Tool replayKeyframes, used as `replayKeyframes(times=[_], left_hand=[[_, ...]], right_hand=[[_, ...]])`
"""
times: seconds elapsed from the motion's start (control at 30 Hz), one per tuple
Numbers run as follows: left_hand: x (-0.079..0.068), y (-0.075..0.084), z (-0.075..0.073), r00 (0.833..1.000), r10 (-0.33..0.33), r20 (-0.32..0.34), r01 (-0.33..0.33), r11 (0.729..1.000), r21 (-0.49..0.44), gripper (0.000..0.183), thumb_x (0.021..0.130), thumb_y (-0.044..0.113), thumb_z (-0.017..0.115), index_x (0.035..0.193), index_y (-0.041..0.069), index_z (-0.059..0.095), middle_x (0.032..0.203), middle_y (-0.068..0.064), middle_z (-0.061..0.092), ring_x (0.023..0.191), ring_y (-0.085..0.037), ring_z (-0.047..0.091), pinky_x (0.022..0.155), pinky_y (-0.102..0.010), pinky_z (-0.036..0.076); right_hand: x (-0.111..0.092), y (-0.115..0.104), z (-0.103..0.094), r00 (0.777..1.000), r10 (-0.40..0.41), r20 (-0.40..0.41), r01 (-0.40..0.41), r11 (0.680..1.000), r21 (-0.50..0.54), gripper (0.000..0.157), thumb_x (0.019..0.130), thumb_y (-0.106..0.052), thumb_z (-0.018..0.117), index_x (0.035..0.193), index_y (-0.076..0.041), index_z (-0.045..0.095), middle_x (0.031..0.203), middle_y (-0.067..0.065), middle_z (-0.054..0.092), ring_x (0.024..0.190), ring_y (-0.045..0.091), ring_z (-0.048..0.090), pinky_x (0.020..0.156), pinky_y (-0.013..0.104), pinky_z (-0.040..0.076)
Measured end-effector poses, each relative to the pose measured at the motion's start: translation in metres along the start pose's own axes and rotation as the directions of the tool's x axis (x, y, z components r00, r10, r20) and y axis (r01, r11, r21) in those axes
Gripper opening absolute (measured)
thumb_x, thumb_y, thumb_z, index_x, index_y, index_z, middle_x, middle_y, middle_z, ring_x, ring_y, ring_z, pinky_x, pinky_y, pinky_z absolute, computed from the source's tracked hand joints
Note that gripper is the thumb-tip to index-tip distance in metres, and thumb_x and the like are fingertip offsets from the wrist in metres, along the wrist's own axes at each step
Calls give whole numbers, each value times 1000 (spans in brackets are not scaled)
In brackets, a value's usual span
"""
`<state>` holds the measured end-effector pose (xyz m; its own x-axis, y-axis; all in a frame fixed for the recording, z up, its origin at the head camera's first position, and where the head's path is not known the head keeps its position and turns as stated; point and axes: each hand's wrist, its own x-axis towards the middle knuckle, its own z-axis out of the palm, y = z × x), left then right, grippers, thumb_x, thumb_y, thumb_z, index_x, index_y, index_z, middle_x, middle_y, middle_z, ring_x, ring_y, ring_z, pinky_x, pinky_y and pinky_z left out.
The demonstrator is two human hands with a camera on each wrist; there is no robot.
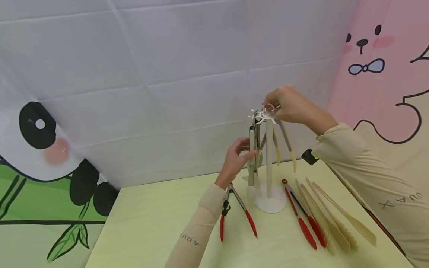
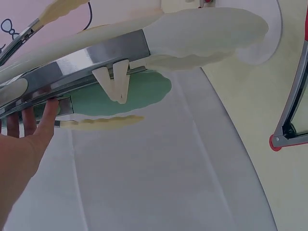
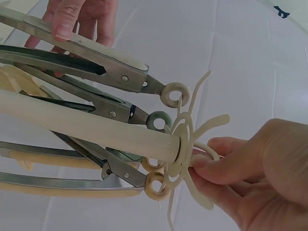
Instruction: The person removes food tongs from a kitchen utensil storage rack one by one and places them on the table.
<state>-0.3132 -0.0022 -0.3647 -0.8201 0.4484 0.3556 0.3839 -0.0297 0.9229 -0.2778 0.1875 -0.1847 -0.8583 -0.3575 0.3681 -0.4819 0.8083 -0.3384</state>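
Observation:
A white hanging rack (image 1: 269, 160) with a round base and hooked arms at its top stands on the table. My right hand (image 1: 291, 106) pinches the ring (image 3: 211, 150) on top of the rack. With thumb and fingers, my left hand (image 1: 234, 160) grips metal tongs with white tips (image 2: 192, 33), whose end loop (image 3: 175, 95) is on one of the hooks. Beside them hang green-tipped tongs (image 2: 125, 94) and tongs with pale yellow tips (image 2: 103, 123), their loops at other hooks.
Red-tipped tongs (image 1: 238, 197) lie spread left of the base. Right of it lie a second red pair (image 1: 303, 214) and several beige tongs (image 1: 330, 219). A white cloth wall (image 1: 167, 111) rises behind the table (image 1: 151, 223).

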Motion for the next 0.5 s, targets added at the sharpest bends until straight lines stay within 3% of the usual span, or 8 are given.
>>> replayKeyframes(times=[0.23, 0.5], left_hand=[[-4, -3, 1, 999, 20, -37, -20, 1000, 16, 43, 86, 11, 69, 127, 8, 54, 119, -7, 58, 105, -19, 57, 85, -32, 49], [-9, 1, 3, 998, 26, -66, -25, 1000, 15, 43, 85, 11, 70, 125, 8, 55, 116, -6, 59, 102, -19, 57, 80, -31, 51]], right_hand=[[0, 0, 1, 1000, -17, -17, 16, 1000, -7, 33, 74, 18, 51, 95, 4, 71, 83, 15, 68, 73, 24, 61, 65, 38, 49], [-1, 1, 1, 999, -29, -34, 28, 999, -16, 31, 73, 19, 52, 90, 3, 72, 82, 14, 69, 73, 26, 62, 66, 39, 50]])
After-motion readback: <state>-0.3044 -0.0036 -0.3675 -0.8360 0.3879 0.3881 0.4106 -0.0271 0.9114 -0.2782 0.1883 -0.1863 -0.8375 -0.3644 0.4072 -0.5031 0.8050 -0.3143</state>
